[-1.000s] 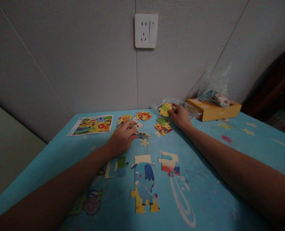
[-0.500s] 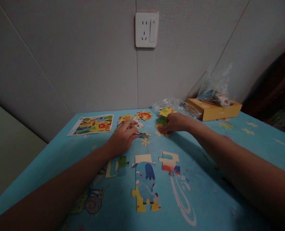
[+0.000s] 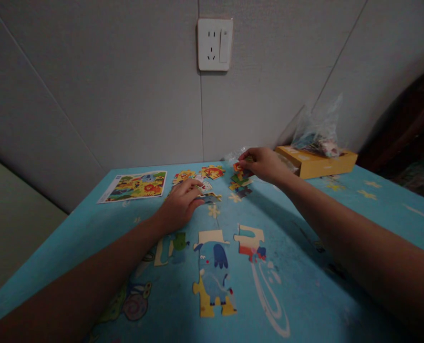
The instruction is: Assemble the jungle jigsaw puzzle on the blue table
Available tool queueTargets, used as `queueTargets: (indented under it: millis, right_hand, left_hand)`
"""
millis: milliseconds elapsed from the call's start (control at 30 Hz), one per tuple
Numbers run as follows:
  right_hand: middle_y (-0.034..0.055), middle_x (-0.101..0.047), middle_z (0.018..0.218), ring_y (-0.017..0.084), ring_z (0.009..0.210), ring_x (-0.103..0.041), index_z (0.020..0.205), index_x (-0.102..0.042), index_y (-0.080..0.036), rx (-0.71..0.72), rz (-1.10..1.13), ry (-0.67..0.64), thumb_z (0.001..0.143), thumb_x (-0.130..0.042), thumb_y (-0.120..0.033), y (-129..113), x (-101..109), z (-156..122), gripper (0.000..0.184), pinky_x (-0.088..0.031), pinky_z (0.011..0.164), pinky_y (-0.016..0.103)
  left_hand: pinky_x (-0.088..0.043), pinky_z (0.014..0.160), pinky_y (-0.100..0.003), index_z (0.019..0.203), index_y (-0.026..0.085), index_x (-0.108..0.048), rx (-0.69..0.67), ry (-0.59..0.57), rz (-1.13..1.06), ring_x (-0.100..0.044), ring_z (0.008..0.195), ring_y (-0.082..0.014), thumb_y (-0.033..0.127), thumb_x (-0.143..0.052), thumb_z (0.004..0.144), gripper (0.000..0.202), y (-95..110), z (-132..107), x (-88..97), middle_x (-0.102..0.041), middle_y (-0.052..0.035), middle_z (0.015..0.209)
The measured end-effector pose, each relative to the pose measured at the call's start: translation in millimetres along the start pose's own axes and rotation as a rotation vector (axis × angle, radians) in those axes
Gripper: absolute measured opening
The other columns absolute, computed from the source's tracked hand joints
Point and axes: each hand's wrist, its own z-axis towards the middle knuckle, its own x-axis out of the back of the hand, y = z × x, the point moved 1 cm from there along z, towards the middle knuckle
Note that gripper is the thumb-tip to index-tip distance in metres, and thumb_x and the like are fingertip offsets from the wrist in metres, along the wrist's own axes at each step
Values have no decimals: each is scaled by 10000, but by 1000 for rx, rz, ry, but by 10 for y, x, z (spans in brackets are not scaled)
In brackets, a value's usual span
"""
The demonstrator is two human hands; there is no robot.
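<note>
My left hand point(image 3: 180, 202) rests on the blue table point(image 3: 305, 247), its fingers curled over a small puzzle piece point(image 3: 209, 196) near the middle. My right hand point(image 3: 263, 163) is raised slightly further back, pinching a red and yellow puzzle piece point(image 3: 239, 167) above a small stack of pieces point(image 3: 241, 185). Loose yellow and red pieces point(image 3: 212, 172) lie between the hands near the wall. Closer to me lie a joined elephant section point(image 3: 213, 271), a red and white piece point(image 3: 250, 243) and a green piece point(image 3: 171, 243).
A printed reference picture point(image 3: 135, 186) lies at the back left. An orange box point(image 3: 315, 162) with a crumpled plastic bag point(image 3: 317, 131) stands at the back right, against the grey wall. A wall socket point(image 3: 214, 44) sits above. The table's left edge drops off to the floor.
My right hand went from the far yellow piece down to the stack, then lifted a red and yellow piece off it. The left hand has stayed put.
</note>
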Motion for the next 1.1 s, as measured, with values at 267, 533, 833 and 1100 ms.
queueTargets:
  millis: [267,533,833,1100]
  right_hand:
    - [122,-638,1274,323,1202,-494,1189,-673,-197,348,-358,40,884,-570,-241,12,-412,-207,325,-365,998,488]
    - [85,-334,1575,408,1421,-281,1457,-434,-358,493,-577,-277,1008,-247,-526,-88,-712,-297,514,-160,1073,699]
    - [198,-393,1505,397,1309,-431,1462,-437,-204,434,-630,-224,986,-306,-529,-101,-710,-305,591,-249,1064,616]
    - [152,-573,1323,366,1232,-460,1243,-635,-190,455,-466,-87,858,-487,-337,-117,-633,-342,438,-265,1047,574]
  left_hand:
    - [-468,979,-475,953,137,-641,14,33,4,-582,1088,-258,236,-494,962,178,-10,7,-1,-622,-144,1131]
    - [-466,940,-443,979,161,-645,-37,9,14,-603,997,-237,242,-492,962,174,14,15,-2,-693,-100,1014]
    - [-471,905,-430,913,168,-637,-20,21,34,-594,935,-234,265,-466,966,203,-4,22,-22,-693,-89,943]
    - [-474,885,-411,857,169,-627,-33,59,33,-585,911,-220,246,-471,965,205,9,28,0,-679,-77,915]
